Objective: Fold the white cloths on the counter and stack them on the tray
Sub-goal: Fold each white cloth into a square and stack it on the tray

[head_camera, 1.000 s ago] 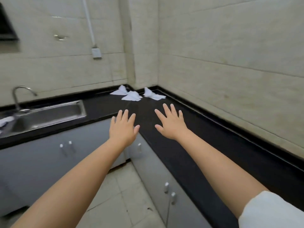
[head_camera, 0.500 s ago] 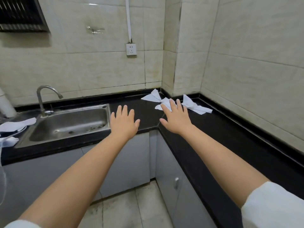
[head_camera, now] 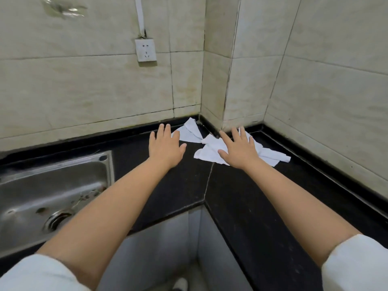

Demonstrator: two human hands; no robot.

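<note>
Left hand (head_camera: 164, 149): fingers spread, holding nothing.
Right hand (head_camera: 239, 151): flat, empty, over cloths (head_camera: 212, 152).
Risk: overlapping cloths may lift together.
Tray: unseen.

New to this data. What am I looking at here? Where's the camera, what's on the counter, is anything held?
No robot here: a person works bare-handed, and the single view comes from a wide-angle camera worn on the head, looking down. The left hand and right hand reach out with fingers spread; neither holds anything. Crumpled white cloths lie in the corner of the black counter; the right hand is over them, and contact is unclear. A steel sink sits at left, a wall socket above. No tray is in view.
</note>
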